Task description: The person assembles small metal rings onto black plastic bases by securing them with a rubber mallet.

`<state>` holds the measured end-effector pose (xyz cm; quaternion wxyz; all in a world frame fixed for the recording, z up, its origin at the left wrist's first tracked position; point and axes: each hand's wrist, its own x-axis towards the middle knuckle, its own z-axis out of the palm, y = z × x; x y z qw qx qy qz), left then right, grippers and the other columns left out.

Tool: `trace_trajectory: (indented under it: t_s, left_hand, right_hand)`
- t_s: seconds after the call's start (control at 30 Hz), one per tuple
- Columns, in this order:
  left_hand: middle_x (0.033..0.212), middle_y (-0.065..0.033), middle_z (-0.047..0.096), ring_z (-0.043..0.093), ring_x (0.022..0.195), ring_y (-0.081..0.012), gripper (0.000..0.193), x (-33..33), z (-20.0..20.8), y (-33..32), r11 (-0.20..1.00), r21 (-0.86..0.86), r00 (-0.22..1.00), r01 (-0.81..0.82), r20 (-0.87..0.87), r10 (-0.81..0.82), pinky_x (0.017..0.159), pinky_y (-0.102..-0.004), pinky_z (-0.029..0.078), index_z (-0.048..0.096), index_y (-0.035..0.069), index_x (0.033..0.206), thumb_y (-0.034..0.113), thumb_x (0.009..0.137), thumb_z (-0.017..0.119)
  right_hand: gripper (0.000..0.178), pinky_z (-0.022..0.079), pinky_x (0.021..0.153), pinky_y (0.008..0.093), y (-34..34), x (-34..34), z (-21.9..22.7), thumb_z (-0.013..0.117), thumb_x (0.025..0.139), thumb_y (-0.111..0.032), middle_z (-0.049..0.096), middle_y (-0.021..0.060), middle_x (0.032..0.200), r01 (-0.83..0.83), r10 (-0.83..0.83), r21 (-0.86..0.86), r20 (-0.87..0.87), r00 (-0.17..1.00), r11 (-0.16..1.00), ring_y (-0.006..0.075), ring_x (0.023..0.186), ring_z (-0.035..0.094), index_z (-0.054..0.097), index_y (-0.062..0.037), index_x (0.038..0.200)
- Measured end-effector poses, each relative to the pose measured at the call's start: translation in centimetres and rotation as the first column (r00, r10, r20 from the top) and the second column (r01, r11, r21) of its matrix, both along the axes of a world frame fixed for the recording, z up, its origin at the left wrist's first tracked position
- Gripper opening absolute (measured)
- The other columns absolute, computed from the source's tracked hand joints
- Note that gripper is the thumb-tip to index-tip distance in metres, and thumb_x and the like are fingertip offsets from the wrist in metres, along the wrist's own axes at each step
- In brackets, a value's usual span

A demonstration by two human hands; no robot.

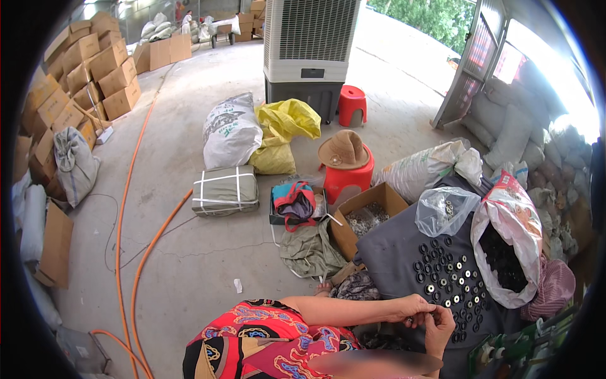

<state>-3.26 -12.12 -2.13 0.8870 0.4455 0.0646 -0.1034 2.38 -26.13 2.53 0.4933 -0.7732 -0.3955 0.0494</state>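
Observation:
My left hand and my right hand meet over the near edge of a table covered with dark grey cloth. Both have their fingers closed in a pinch, fingertips almost touching. Whatever they hold is small and mostly hidden by the fingers. Just beyond my hands lie several black rings in loose rows; some pieces have a silver metal centre. To the right, a white woven sack stands with its mouth rolled back, showing many black pieces inside. A clear plastic bag with small metal parts lies at the table's far side.
A cardboard box of small metal parts adjoins the table's left side. Beyond it, a straw hat sits on a red stool. A green machine part is at the near right. Orange hoses cross the floor at left.

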Motion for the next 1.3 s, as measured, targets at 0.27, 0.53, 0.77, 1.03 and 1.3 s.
trace_trajectory:
  t_s: [0.27,0.53,0.77,1.03,1.3]
  left_hand:
    - [0.062,-0.0033,0.06,0.058,0.05,-0.0125,0.039,-0.2,-0.1,-0.5,0.992,0.125,0.991,0.022,0.127,-0.038,0.041,-0.0234,0.042,0.062,0.007,0.079,0.044,0.091,0.055]
    - [0.073,-0.0091,0.062,0.062,0.062,-0.0208,0.032,1.7,0.1,3.5,0.987,-0.164,0.986,-0.001,-0.164,-0.026,0.049,-0.0298,0.045,0.06,0.001,0.094,0.032,0.095,0.051]
    - [0.076,-0.0111,0.063,0.062,0.062,-0.022,0.027,2.6,-0.9,2.5,0.963,-0.265,0.982,0.05,-0.16,-0.095,0.049,-0.0296,0.044,0.06,0.0,0.095,0.025,0.095,0.05]
    - [0.082,-0.0124,0.063,0.061,0.066,-0.023,0.027,1.9,-1.0,2.5,0.97,-0.238,0.988,0.054,-0.127,-0.086,0.051,-0.0294,0.043,0.059,-0.002,0.099,0.023,0.095,0.05]
    - [0.077,-0.0117,0.063,0.062,0.062,-0.0222,0.024,2.4,-0.2,2.8,0.97,-0.241,0.988,0.029,-0.138,-0.064,0.048,-0.029,0.044,0.059,-0.001,0.098,0.02,0.095,0.048]
  right_hand:
    - [0.013,0.047,0.056,0.0256,-1.0,-0.7,-0.2,0.065,0.076,0.002,0.057,0.0067,0.077,0.111,-0.109,-0.017,0.09,0.99,0.994,0.0137,0.063,0.059,0.061,0.0006,0.089]
    - [0.018,0.046,0.06,0.0223,-4.6,7.1,1.8,0.066,0.077,-0.002,0.061,0.0011,0.076,0.341,-0.336,-0.03,0.117,0.935,0.94,0.006,0.066,0.055,0.064,0.0017,0.094]
    - [0.019,0.048,0.062,0.0248,-10.3,13.4,0.9,0.066,0.074,-0.005,0.064,0.0055,0.078,0.448,-0.419,-0.185,0.178,0.891,0.875,0.0112,0.067,0.058,0.065,0.0028,0.092]
    - [0.022,0.051,0.072,0.0362,-8.1,15.0,-0.8,0.065,0.072,-0.011,0.065,0.0154,0.083,0.376,-0.271,-0.465,0.278,0.921,0.801,0.0292,0.078,0.064,0.068,-0.0013,0.091]
    - [0.021,0.051,0.076,0.0391,-6.4,16.2,-1.2,0.066,0.072,-0.012,0.067,0.0162,0.085,0.383,-0.244,-0.525,0.316,0.917,0.76,0.032,0.083,0.065,0.069,-0.002,0.091]
